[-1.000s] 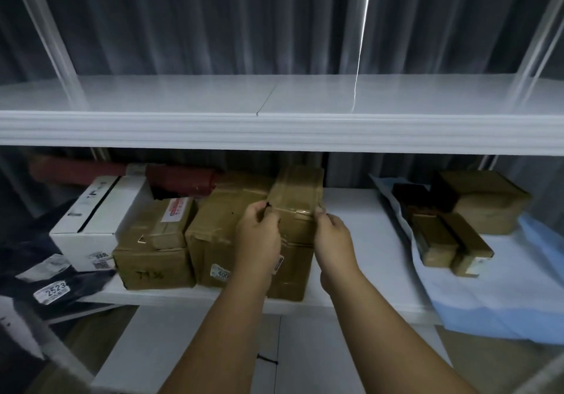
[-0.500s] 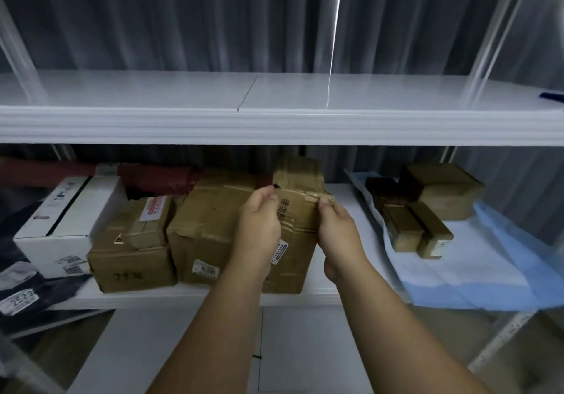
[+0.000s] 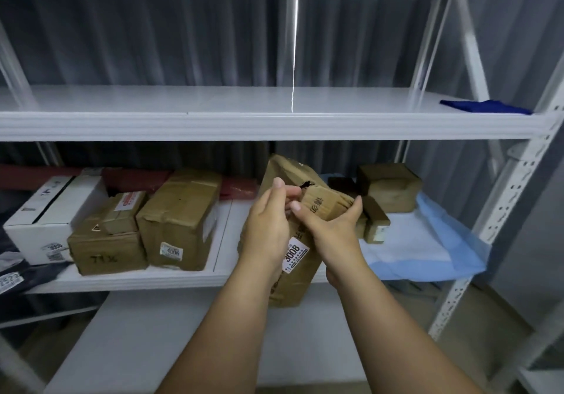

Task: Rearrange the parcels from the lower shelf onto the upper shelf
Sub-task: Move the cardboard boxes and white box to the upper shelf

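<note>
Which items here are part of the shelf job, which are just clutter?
Job:
- tall brown taped parcel labelled 3008, gripped by left hand and right hand
- brown cardboard parcel labelled 4006
- white upper shelf

Lying about:
- folded dark blue cloth
- black bag tagged 2523

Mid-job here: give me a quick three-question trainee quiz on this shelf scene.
1. True or false: the upper shelf already holds a brown parcel.
2. Which sticker number is on the tilted parcel held by the left hand and right hand? A) 4006 B) 3008 C) 2523
3. Fill in: the blue cloth lies at the upper shelf's ____ end.

Key: 1 false; 2 B; 3 right.
</note>
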